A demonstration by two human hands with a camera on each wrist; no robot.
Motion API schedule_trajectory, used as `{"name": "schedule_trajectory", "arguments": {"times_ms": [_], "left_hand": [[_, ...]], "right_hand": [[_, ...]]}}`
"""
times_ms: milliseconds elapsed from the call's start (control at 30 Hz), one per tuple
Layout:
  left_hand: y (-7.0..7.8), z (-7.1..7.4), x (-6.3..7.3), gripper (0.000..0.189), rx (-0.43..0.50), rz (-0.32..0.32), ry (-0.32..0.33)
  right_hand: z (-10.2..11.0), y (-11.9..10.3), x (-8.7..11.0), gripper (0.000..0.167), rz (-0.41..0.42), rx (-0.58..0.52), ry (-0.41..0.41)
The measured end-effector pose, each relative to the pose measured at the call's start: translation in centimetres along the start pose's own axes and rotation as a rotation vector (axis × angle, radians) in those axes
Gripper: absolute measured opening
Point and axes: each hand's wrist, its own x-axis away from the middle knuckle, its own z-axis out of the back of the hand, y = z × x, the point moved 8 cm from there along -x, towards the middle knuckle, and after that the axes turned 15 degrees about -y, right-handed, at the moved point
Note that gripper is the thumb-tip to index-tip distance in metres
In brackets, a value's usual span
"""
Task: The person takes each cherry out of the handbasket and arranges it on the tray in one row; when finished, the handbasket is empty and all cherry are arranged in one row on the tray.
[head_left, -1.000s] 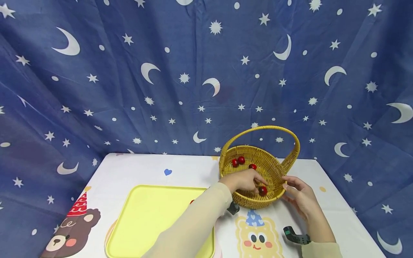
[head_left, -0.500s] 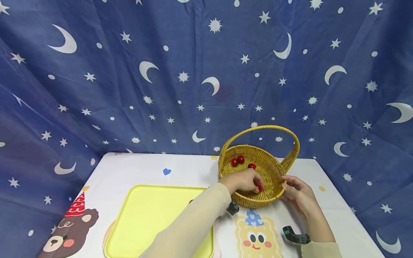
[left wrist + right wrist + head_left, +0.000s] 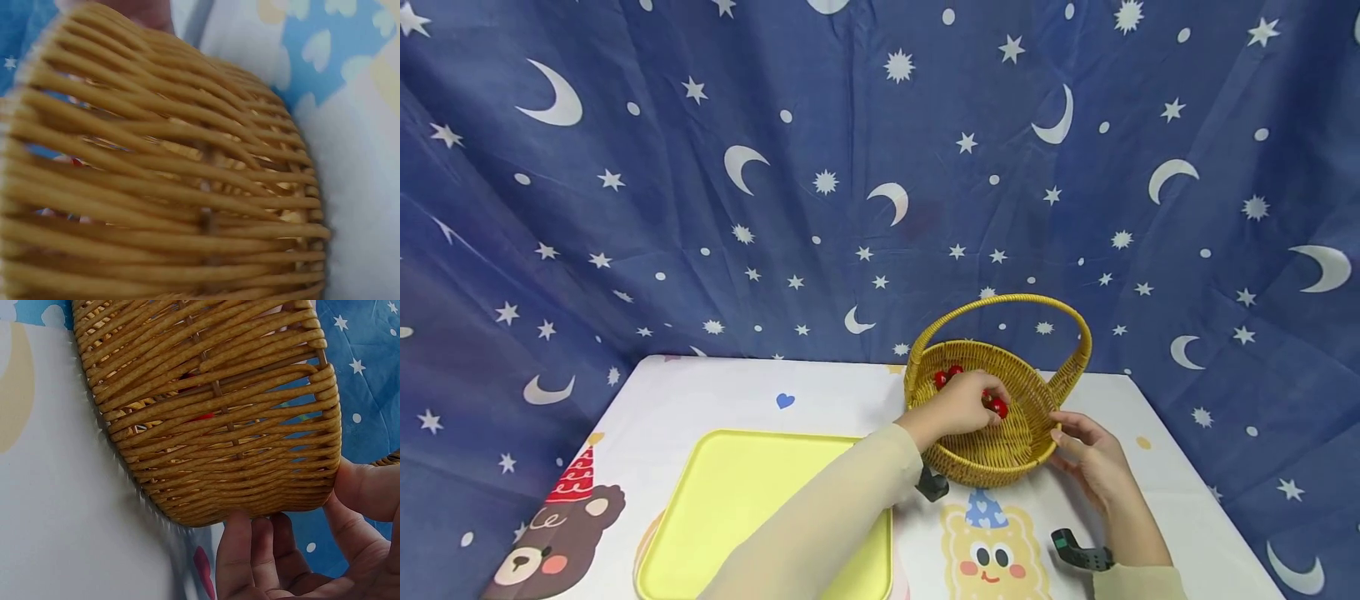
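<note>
L grip (image 3: 972, 402): inside the wicker basket (image 3: 977, 475), pinching one red fruit (image 3: 1000, 408) betw. thumb & fingers; a 2nd bit of red shows by the fingers, can't tell if it is gripped too.
R grip (image 3: 1093, 458): grasps the basket's right side, some fingertips at rim, others lower on outer wall.
Red fruit: small, round, shiny; within the basket, right of L grip; contact w/ basket floor can't be made out.
Wicker basket: nr the far right corner of the surface (image 3: 722, 392), handle (image 3: 1000, 298) upright.
Yellow tray (image 3: 760, 500): left of basket, twd the near edge.
Pinch advice: IMO soft & even pressure from opposite sides is best, bec. such smooth fruit may roll away.
Basket advice: R grip should press only enough that basket doesn't slide or tip; L wrist better clear of the near rim.
Other fruit: pair of red fruits (image 3: 940, 380) nr the basket's left inner wall, partly behind L grip; exact no. unknown.
L sleeve (image 3: 820, 517): covers part of tray, so what lies under is hidden.
L wrist view: mostly blurred weave, tiny red thru gaps; pinch not readable there.
</note>
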Motion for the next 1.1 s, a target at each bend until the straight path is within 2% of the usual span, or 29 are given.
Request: {"name": "schedule_trajectory", "arguments": {"times_ms": [167, 300, 500, 633, 733, 833, 1100], "left_hand": [[0.9, 1.0, 1.9, 0.028, 0.051, 0.009, 0.007], [1.8, 1.7, 3.9, 0.03, 0.073, -0.001, 0.001], [3.6, 2.2, 8.1, 0.032, 0.047, -0.066, -0.025], [4.2, 3.1, 11.3, 0.032, 0.054, -0.102, -0.013], [3.6, 4.0, 13.5, 0.031, 0.072, -0.113, 0.011], [2.3, 4.8, 15.5, 0.03, 0.103, -0.097, 0.033], [-2.2, 6.1, 19.8, 0.023, 0.186, 0.029, 0.106]], "right_hand": [[0.1, 0.2, -0.2, 0.031, -0.013, 0.003, 0.009], [0.2, 0.1, -0.2, 0.031, -0.015, 0.002, 0.008], [0.0, 0.0, 0.0, 0.031, -0.002, 0.014, -0.001], [0.0, 0.2, 0.0, 0.031, 0.001, 0.012, -0.003], [0.0, 0.5, 0.0, 0.031, -0.014, 0.007, 0.001], [-0.1, 0.7, 0.0, 0.031, -0.034, 0.007, 0.008], [0.0, 0.6, -0.1, 0.032, -0.03, 0.005, 0.004]]}}
